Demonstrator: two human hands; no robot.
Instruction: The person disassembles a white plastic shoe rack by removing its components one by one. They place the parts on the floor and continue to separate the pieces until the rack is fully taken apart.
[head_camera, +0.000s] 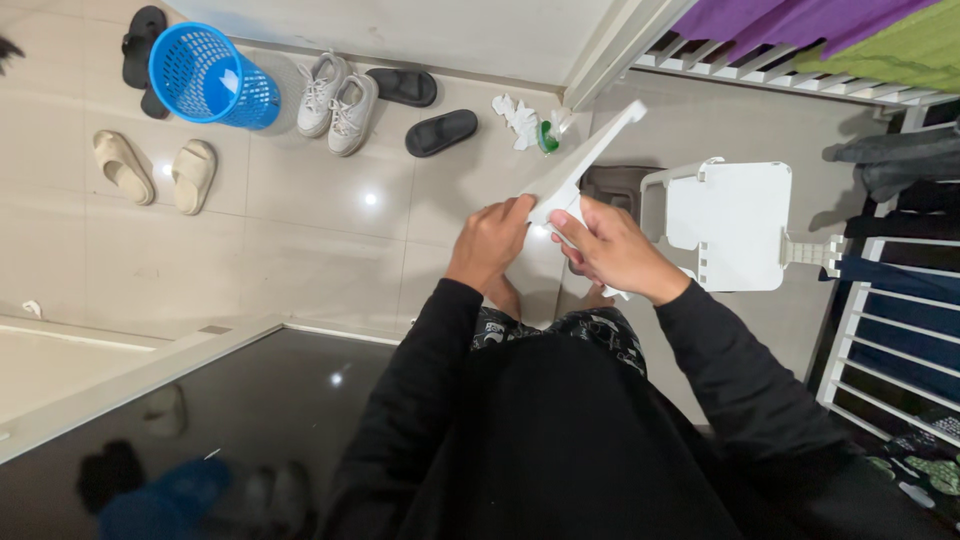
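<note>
My left hand (490, 240) and my right hand (612, 248) both grip a long white plastic piece (592, 160) that tapers upward and away from me, tilted to the right. The left hand holds its near end from the left, while the right hand wraps it from the right, with a short white part sticking out below the wrist. Both arms wear black sleeves. On the floor to the right lies a white plastic frame with a flat panel (728, 225).
A blue mesh basket (210, 78) lies on the tiled floor beside white sneakers (337, 97), black slides (440, 130) and beige slippers (155, 170). A drying rack (890, 300) with dark clothes stands at right. A dark glossy surface (200, 440) fills the lower left.
</note>
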